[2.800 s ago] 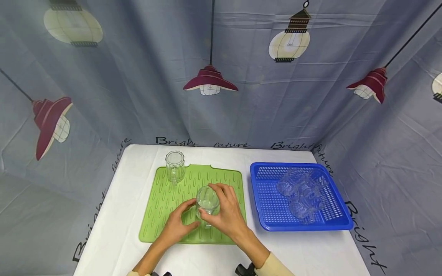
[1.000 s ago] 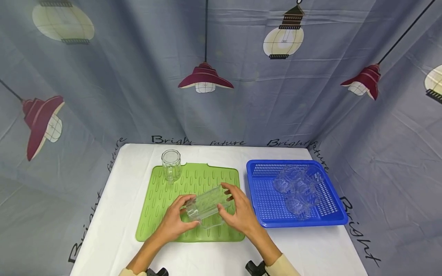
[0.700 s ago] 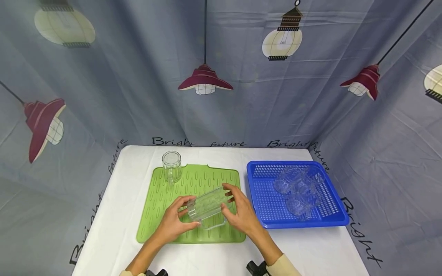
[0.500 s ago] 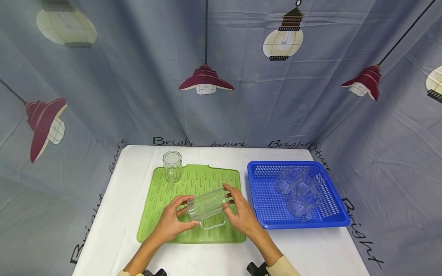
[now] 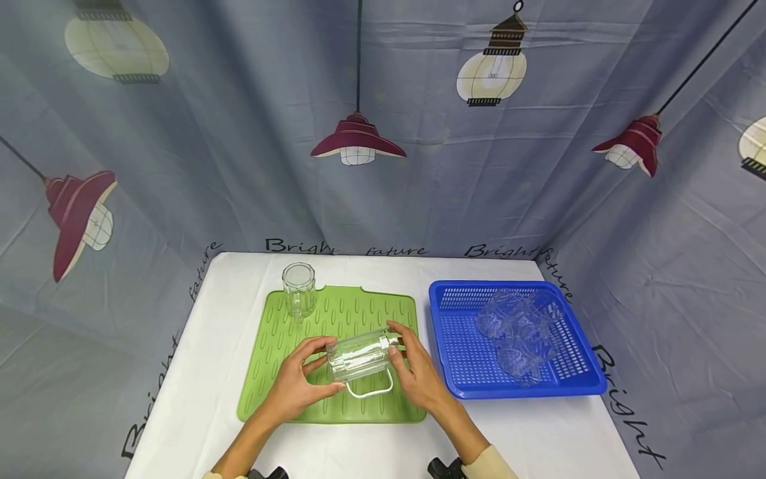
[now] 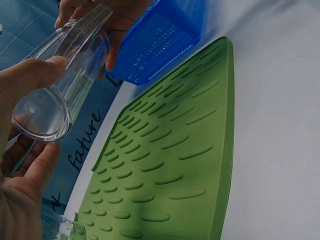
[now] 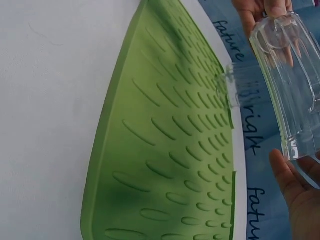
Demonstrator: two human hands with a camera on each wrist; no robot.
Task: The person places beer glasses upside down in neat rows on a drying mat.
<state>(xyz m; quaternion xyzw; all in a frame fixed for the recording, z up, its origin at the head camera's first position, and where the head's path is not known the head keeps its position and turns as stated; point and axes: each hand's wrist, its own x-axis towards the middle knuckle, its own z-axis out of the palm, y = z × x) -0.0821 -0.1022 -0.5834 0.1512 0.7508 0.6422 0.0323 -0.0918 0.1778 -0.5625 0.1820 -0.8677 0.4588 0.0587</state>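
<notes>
One glass mug: gripped by left hand, right hand, fingers curled. One upright mug, one green mat, one basket; white tablecloth, curtain.

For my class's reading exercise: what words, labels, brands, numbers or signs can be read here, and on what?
"Bright": curtain, several times; one copy's end is unclear.
"fature": curtain, several times.
Held mug: any mark on its base is too blurred to read.
No brand or number is legible.

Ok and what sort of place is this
Probably a staged tabletop work area indoors, though I can't tell what building. A lamp-print curtain hangs behind a white-covered table, which bears a ribbed green mat.
</notes>
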